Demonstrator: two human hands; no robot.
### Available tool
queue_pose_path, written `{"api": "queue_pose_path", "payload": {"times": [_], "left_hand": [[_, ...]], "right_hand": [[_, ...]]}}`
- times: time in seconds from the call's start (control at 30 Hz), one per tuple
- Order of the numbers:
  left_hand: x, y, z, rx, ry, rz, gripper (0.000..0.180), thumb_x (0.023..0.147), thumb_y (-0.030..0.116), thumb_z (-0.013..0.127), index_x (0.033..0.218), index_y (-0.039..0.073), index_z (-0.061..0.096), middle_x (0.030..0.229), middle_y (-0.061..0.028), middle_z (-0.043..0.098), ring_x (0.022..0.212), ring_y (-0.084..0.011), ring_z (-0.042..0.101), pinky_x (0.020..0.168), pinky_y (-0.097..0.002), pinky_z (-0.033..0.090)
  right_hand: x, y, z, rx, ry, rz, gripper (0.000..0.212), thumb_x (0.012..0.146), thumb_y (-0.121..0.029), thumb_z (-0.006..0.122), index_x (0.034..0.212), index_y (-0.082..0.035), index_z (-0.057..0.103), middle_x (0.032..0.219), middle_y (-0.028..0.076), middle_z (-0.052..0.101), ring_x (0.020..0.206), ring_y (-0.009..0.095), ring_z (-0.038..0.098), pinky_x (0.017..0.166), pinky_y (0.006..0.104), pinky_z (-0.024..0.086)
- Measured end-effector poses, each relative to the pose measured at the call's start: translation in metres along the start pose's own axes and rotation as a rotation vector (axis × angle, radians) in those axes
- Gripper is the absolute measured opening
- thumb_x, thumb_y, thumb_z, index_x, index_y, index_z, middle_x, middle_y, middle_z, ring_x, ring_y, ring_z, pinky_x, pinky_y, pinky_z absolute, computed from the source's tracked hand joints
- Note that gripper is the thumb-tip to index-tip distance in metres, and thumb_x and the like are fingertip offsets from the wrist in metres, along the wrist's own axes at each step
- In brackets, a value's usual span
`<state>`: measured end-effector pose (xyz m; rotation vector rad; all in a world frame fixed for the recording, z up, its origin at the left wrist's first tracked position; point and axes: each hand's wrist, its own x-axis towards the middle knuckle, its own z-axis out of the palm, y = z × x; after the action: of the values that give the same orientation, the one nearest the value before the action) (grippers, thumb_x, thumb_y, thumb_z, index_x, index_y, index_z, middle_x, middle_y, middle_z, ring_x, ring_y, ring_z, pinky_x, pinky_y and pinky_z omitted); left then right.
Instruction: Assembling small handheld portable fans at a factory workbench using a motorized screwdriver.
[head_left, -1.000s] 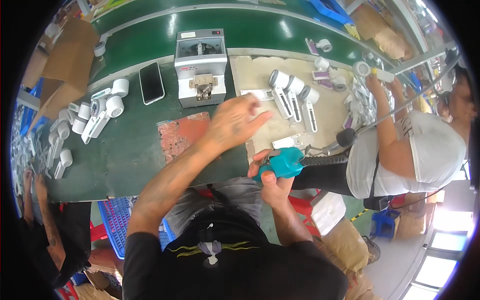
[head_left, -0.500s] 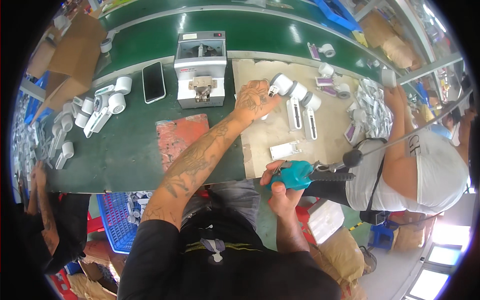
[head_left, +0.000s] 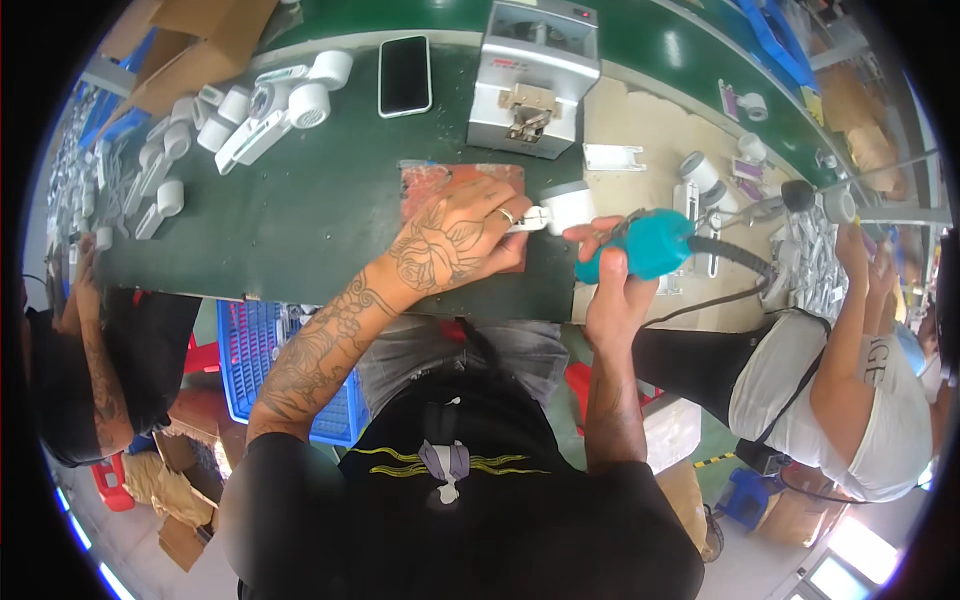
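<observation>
My left hand (head_left: 455, 240) is closed round the slim handle of a white handheld device with a cylindrical head (head_left: 568, 207), keeping it low over a worn red pad (head_left: 430, 183). My right hand (head_left: 618, 295) grips a teal electric screwdriver (head_left: 655, 245) with a black cable, its body tilted sideways just right of the device. The screwdriver's tip is hard to make out. Beyond the pad stands a grey-white screw feeder (head_left: 530, 90). A flat white plastic cover (head_left: 613, 157) lies beside it on the brown cardboard sheet (head_left: 640, 110).
Several similar white devices (head_left: 262, 130) lie at the left, below a phone (head_left: 405, 75). Another device (head_left: 703, 172) rests on the cardboard, near a pile of bagged parts (head_left: 812, 260). Co-workers' arms (head_left: 850, 300) show at both sides. A blue basket (head_left: 240, 370) stands below the table edge.
My left hand has brought a white device from the cardboard leftward over the red pad. The screwdriver in my right hand has come up to it. My view has shifted.
</observation>
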<state>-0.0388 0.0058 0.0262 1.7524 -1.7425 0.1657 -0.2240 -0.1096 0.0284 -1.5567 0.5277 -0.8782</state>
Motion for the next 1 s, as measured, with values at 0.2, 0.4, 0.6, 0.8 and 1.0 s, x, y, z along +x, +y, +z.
{"api": "queue_pose_path", "payload": {"times": [0.2, 0.4, 0.6, 0.8, 1.0], "left_hand": [[-0.03, -0.009, 0.011, -0.017, -0.003, -0.111, 0.033, 0.089, 0.028, 0.073, 0.114, 0.006, 0.069, 0.106, -0.0081, 0.065, 0.103, -0.0287, 0.064, 0.092, -0.0418, 0.054], [-0.033, -0.01, 0.016, -0.166, 0.007, -0.172, 0.028, 0.09, 0.03, 0.073, 0.105, 0.006, 0.073, 0.105, -0.0069, 0.066, 0.101, -0.0292, 0.062, 0.098, -0.0444, 0.05], [-0.011, -0.032, 0.001, -0.243, -0.019, -0.196, 0.028, 0.089, 0.027, 0.075, 0.11, 0.008, 0.074, 0.104, -0.0081, 0.067, 0.099, -0.031, 0.062, 0.095, -0.0426, 0.049], [-0.015, -0.041, 0.011, -0.296, -0.033, -0.244, 0.028, 0.095, 0.031, 0.068, 0.112, 0.009, 0.074, 0.111, -0.0077, 0.067, 0.109, -0.0291, 0.061, 0.103, -0.0433, 0.045], [-0.014, -0.039, 0.013, -0.333, -0.011, -0.269, 0.028, 0.096, 0.032, 0.066, 0.111, 0.009, 0.074, 0.109, -0.0092, 0.067, 0.11, -0.0291, 0.061, 0.104, -0.0439, 0.045]], "right_hand": [[0.012, -0.009, 0.018, 0.206, 0.073, -0.018, 0.049, 0.103, -0.04, 0.06, 0.12, 0.006, 0.053, 0.084, 0.009, 0.059, 0.078, 0.022, 0.064, 0.07, 0.0342, 0.05], [0.022, -0.028, 0.04, 0.25, 0.083, -0.061, 0.074, 0.097, -0.07, 0.052, 0.113, 0.002, 0.054, 0.072, 0.009, 0.053, 0.065, 0.022, 0.055, 0.064, 0.036, 0.046], [0.088, -0.021, 0.064, 0.268, 0.088, -0.214, 0.078, 0.093, -0.074, 0.053, 0.108, 0.002, 0.058, 0.067, 0.008, 0.052, 0.062, 0.021, 0.054, 0.059, 0.0356, 0.047], [0.148, -0.005, 0.095, 0.184, 0.088, -0.317, 0.05, 0.102, -0.047, 0.062, 0.099, 0.003, 0.061, 0.066, 0.004, 0.058, 0.058, 0.015, 0.06, 0.053, 0.029, 0.045], [0.154, 0.009, 0.099, 0.11, 0.025, -0.324, 0.045, 0.106, -0.043, 0.054, 0.097, 0.001, 0.058, 0.068, 0.007, 0.057, 0.058, 0.018, 0.059, 0.053, 0.0301, 0.047]]}}
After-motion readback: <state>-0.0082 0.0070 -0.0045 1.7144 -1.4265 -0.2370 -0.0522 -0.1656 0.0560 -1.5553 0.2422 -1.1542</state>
